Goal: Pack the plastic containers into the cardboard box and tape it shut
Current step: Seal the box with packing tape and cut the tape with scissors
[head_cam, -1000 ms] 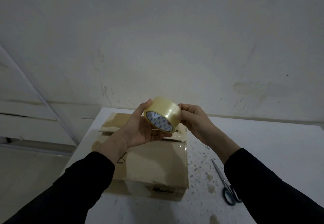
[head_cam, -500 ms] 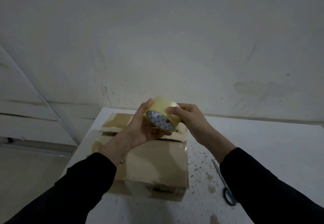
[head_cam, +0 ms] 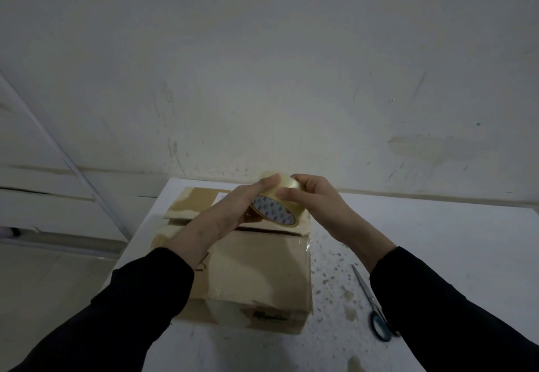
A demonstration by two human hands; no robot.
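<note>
The white table point(head_cam: 437, 240) carries the cardboard box point(head_cam: 256, 269), flaps down, with a dark seam gap running left to right across its top. Scissors point(head_cam: 376, 307) lie right of the box, apart from it. Directly above that seam, the left hand point(head_cam: 230, 214) cups the tape roll point(head_cam: 272, 211) while the right hand point(head_cam: 318, 205) pinches its rim. The roll's printed core faces the viewer. Its free end cannot be made out, and no containers show; presumably they are inside the box.
</note>
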